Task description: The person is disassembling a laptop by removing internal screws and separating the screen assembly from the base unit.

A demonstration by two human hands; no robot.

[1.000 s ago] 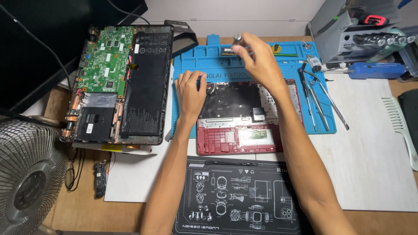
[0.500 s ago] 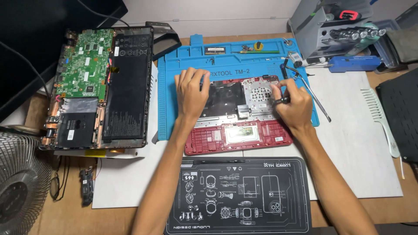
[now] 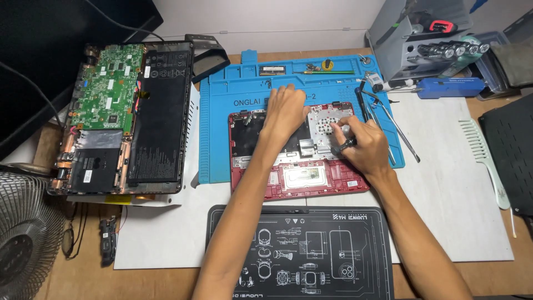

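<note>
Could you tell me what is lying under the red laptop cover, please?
The red laptop cover lies on the blue repair mat; its near edge overhangs the white sheet. What is beneath its middle is covered.

Left hand (image 3: 285, 108) flat, palm down, fingers spread. Right hand (image 3: 361, 143) curled, fingers pinched in tight grip.

You face a wooden desk (image 3: 166, 280) against a pale wall (image 3: 288, 22), evenly lit, with a grey fan (image 3: 25, 239) at your left.
</note>
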